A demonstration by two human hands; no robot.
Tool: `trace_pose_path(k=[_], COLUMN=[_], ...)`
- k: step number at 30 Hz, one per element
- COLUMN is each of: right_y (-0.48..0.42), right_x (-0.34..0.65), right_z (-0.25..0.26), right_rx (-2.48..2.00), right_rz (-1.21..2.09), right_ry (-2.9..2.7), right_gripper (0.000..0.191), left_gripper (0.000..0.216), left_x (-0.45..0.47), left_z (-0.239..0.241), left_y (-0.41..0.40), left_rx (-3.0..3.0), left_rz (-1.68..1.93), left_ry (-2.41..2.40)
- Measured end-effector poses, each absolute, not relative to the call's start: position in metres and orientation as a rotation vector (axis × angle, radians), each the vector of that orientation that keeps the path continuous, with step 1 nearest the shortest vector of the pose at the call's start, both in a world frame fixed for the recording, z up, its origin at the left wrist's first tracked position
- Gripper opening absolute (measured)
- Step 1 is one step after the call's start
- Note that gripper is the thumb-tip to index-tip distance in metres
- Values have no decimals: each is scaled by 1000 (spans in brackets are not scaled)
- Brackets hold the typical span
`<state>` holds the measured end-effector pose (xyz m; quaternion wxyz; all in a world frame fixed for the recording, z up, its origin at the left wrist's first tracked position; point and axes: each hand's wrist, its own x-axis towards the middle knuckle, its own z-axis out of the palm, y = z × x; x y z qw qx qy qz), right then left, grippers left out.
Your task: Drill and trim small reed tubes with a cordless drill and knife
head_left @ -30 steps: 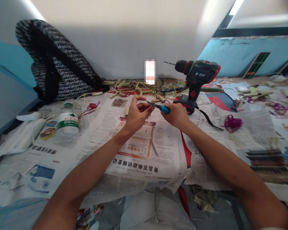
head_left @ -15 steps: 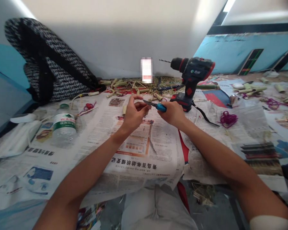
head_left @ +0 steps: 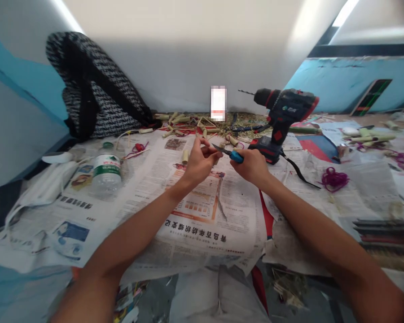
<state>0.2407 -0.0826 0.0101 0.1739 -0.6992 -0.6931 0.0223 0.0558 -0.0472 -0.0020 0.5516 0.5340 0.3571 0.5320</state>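
Blue covers the handle of the short, pointed metal-bladed knife (head_left: 234, 155) that my right hand (head_left: 254, 166) grasps; the fingers are wrapped firmly round it, and the blade points towards my other hand. My left hand (head_left: 202, 160) is raised above the worktop, fingers bent, thumb drawn up towards the fingertips and just beside the blade. Whether those fingertips pinch a small piece I cannot tell. Both bare forearms reach forward and converge, elbows spread wide.

Findings on materials: thin, printed newspaper sheets (head_left: 191, 244) lie below, wrinkled, with a ragged near edge. One short, pale-green cylinder, bamboo by its look (head_left: 185, 156), stands just left of my left hand. Further off, similar pale-green tube pieces (head_left: 179, 119) lie scattered beside dry, straw-like shavings (head_left: 244, 122). Beyond my right hand, a black-and-red cordless drill (head_left: 278, 121) stands upright on its block-shaped base, its bit slim and spiral. Well to its right sits a loose tangle of magenta cord (head_left: 335, 178). On the left I note a clear plastic bottle with a green cap (head_left: 107, 168), upright, near a soft, pleated white face mask (head_left: 49, 181). Behind these, a black-and-white patterned fabric bag (head_left: 112, 89) leans against a smooth, pale panel (head_left: 175, 67).
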Motion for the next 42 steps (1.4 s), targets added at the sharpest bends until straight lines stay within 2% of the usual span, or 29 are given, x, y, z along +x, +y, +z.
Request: trace_pose_path(k=[7, 22, 42], right_y=[-81, -78, -73], right_x=[240, 247, 241], right_z=[12, 27, 39], right_rx=[-2009, -2123, -2216], right_rz=[-110, -232, -357], right_ry=[-1984, -1968, -1829], right_gripper=[31, 21, 26], left_gripper=[63, 80, 63], left_x=[57, 62, 55], left_z=[-5, -15, 2], left_y=[-43, -34, -18], left_rx=[1148, 1028, 971], left_rz=[1223, 1115, 1016], left_ry=[807, 782, 735])
